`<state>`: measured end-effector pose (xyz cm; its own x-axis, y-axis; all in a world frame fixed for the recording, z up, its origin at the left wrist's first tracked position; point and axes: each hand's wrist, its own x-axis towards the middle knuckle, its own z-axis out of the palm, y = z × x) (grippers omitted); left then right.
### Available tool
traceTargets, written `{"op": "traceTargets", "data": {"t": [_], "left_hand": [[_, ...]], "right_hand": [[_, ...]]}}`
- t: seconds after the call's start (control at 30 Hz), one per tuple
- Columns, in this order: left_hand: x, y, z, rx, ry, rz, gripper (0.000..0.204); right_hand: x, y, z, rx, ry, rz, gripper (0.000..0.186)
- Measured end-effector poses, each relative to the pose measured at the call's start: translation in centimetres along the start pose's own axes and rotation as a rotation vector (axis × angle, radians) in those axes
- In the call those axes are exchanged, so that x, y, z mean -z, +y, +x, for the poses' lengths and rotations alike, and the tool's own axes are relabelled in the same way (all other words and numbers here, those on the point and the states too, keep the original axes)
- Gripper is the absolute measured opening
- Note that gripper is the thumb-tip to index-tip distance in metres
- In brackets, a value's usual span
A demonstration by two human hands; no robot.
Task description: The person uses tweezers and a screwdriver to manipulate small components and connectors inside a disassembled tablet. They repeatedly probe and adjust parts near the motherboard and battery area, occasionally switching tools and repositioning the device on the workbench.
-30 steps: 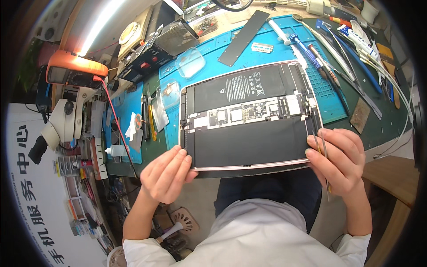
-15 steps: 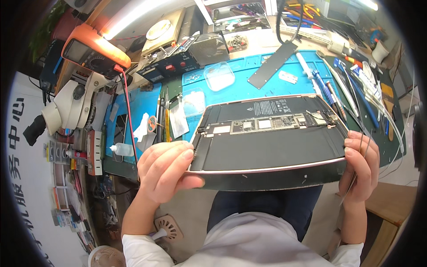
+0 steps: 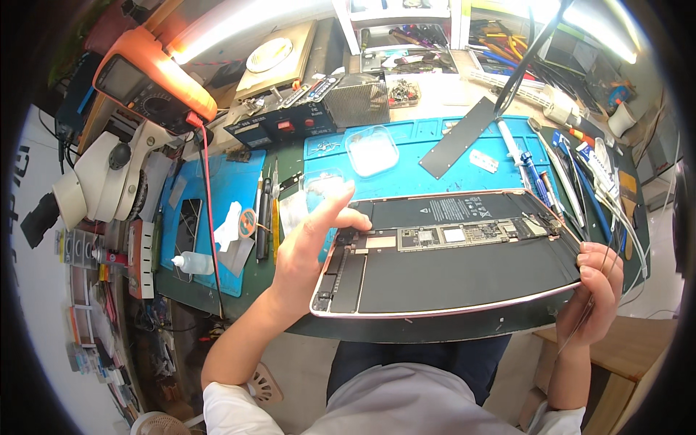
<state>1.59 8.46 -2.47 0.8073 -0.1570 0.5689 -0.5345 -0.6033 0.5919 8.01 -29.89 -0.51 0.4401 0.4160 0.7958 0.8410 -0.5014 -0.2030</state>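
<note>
Since half a second ago, the bare left hand (image 3: 301,246) has moved up from the near left corner to the far part of that side, its thumb and forefinger spread above; whether it grips the edge I cannot tell. Opposite, the bare right hand (image 3: 597,290) clasps the near right corner of an opened flat tablet with black battery panels and a pale rim (image 3: 464,272), with slim grey metal tweezers (image 3: 589,307) tucked among its fingers. The tablet lies between both hands. With the left corner unheld, it could tip or slip if the right fingers loosen, and the tweezers could scratch a battery or short the silvery circuit board (image 3: 453,235) if they swing inward. Beyond the left hand lie a clear plastic tray (image 3: 372,151) and a blue silicone mat (image 3: 330,147); farther left of it leans an orange multimeter (image 3: 148,83).
</note>
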Motion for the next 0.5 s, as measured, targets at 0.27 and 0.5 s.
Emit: {"op": "traceTargets", "data": {"t": [0.27, 0.5], "left_hand": [[-0.49, -0.47, -0.10, -0.002, 0.064, -0.075, 0.087], [-0.44, -0.81, -0.07, -0.008, 0.072, -0.095, 0.085]], "right_hand": [[-0.16, 0.24, 0.45, 0.014, 0.012, -0.009, 0.020], [-0.10, 0.26, 0.62, 0.005, 0.011, -0.013, 0.015]]}}
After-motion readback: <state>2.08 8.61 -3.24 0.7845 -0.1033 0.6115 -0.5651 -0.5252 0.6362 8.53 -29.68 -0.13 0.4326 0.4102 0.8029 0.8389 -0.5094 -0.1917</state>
